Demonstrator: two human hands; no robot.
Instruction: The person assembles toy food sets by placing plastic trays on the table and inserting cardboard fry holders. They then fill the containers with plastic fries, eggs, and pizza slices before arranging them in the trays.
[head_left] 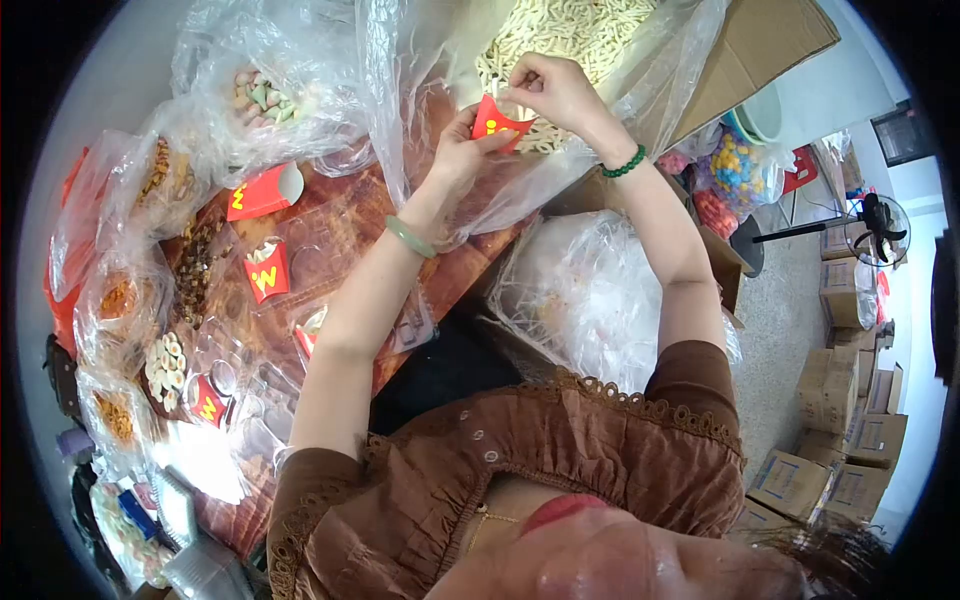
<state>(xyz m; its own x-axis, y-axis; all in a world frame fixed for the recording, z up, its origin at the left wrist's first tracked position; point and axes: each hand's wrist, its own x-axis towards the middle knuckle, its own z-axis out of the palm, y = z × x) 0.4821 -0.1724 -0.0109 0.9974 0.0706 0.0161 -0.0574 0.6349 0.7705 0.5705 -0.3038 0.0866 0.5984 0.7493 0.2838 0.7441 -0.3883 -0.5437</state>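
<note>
My left hand (462,152) is closed around a small red fry carton (497,122) with a yellow mark, holding it upright at the edge of a large plastic bag. Above the carton's mouth, my right hand (562,92) has its fingers pinched together. What sits between those fingertips is too small to make out. Behind both hands, a heap of pale fry-shaped pieces (570,35) fills the open clear bag (395,70). On the table to the left lie a larger red carton (265,192) and a small filled red carton (266,272).
Clear bags of pastel pieces (262,98) and orange bits (118,298) line the table's left side. Another red carton (207,402) lies near round white pieces (165,370). A bag-lined box (590,290) stands below my right arm. Cardboard boxes (840,390) and a fan (880,228) are farther right.
</note>
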